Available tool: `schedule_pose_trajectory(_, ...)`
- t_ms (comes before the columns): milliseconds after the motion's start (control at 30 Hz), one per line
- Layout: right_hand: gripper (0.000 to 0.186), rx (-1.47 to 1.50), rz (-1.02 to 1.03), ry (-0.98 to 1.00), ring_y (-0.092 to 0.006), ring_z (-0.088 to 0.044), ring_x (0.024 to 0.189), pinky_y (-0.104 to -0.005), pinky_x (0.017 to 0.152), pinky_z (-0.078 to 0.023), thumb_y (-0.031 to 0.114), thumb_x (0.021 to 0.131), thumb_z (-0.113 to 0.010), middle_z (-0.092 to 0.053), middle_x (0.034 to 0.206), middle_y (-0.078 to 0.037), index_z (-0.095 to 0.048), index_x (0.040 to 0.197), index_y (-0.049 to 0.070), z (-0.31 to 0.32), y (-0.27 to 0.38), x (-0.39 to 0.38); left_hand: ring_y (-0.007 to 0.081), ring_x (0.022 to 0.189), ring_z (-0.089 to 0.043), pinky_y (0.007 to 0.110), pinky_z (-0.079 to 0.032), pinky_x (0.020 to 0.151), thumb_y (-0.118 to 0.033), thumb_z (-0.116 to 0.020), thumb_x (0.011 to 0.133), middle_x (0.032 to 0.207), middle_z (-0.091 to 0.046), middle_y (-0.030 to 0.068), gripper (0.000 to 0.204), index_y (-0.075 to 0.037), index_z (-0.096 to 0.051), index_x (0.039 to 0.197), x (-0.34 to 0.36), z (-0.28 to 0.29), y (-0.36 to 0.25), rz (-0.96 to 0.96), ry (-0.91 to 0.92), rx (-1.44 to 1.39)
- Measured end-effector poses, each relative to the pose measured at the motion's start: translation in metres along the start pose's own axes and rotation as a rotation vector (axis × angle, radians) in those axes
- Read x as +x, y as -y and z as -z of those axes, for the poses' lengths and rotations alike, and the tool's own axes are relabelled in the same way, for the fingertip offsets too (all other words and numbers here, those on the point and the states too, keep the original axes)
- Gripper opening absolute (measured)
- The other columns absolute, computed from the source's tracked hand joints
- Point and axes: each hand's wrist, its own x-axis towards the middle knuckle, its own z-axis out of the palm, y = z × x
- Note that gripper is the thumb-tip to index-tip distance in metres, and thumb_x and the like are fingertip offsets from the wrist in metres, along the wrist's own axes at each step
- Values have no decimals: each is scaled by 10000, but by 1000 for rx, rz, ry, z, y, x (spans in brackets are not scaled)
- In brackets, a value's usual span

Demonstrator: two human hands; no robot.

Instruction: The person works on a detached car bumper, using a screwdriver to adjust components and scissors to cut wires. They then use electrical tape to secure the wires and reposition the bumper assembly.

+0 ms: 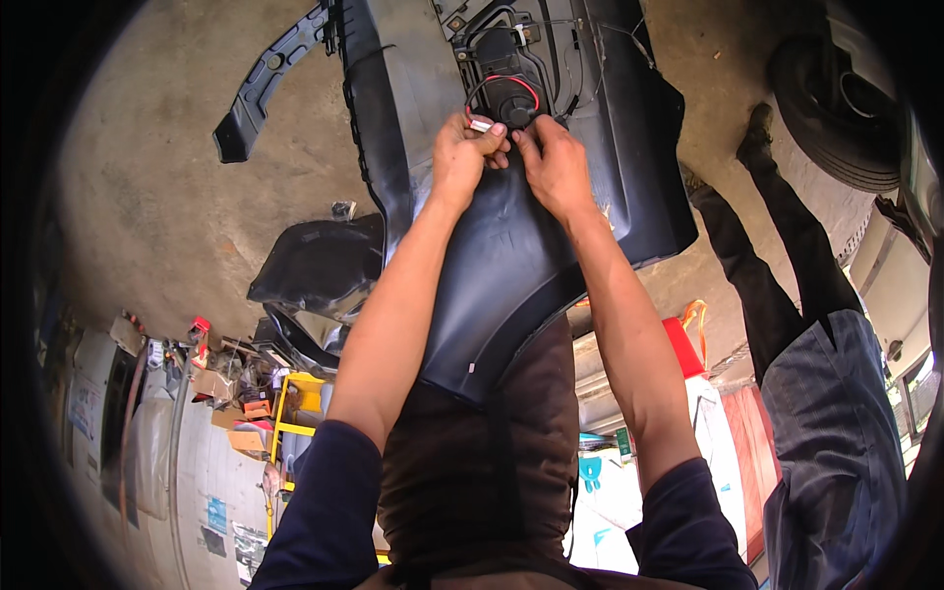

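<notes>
A large glossy dark car bumper cover [492,256] lies in front of me, reaching down to my legs. At its upper middle sits a black housing with a round part [514,110]. A red wire [526,87] and a dark wire loop over it. My left hand [466,157] pinches a small white connector [480,126] on the wires, just left of the round part. Close by on the right, my right hand [559,165] has thumb and forefinger pressed together at the round part's lower edge; what they grip is too small to make out.
A black bracket [261,88] extends from the cover's left side over the concrete floor [167,147]. Dark plastic parts [320,265] lie left of my forearm. At right stands another person [826,393] near a tire [836,128]. A yellow rack [285,423] is at lower left.
</notes>
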Motion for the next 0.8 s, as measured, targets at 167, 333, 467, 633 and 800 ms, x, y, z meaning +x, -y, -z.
schedule_pose_trajectory(167, 198, -4, -16, 27, -441, -605, 894, -493, 759, -474, 170, 924, -618, -634, 902, -226, -544, 880, -9, -1, -2, -1, 173, 535, -609, 281, -486, 526, -114, -661, 923, 738, -670, 112, 167, 27, -574, 902, -11, -32, -1, 13, -286, -126)
schedule_pose_trajectory(333, 208, 54, -78, 4, -441, -600, 864, -488, 747, -472, 173, 932, -614, -630, 895, -223, -532, 871, -8, -2, 3, -3, 176, 516, -591, 292, -487, 513, -119, -642, 939, 694, -659, 104, 178, 12, -594, 829, -8, -54, 13, 41, -506, -322)
schedule_pose_trajectory(467, 209, 75, -93, -5, -427, -607, 863, -479, 743, -473, 180, 933, -620, -634, 892, -218, -543, 885, -8, 0, 4, -4, 199, 574, -614, 318, -512, 546, -134, -623, 954, 742, -659, 111, 161, 5, -583, 881, -4, -41, 10, 114, -355, -474)
schedule_pose_trajectory(633, 256, 74, -191, -46, -394, -627, 808, -449, 701, -486, 244, 939, -633, -650, 887, -209, -579, 923, -6, 2, 16, -20, 199, 575, -645, 298, -541, 530, -427, -520, 1009, 736, -639, 111, 400, -28, -513, 994, -4, -6, -16, 189, -73, -136)
schedule_pose_trajectory(800, 400, 356, -664, 55, -202, -657, 724, -335, 613, -503, 390, 958, -635, -670, 863, -132, -617, 988, -8, -18, 12, -38, 157, 495, -597, 270, -471, 420, -572, -554, 945, 676, -629, 81, 555, -18, -553, 922, 1, -5, -15, 183, -121, 166)
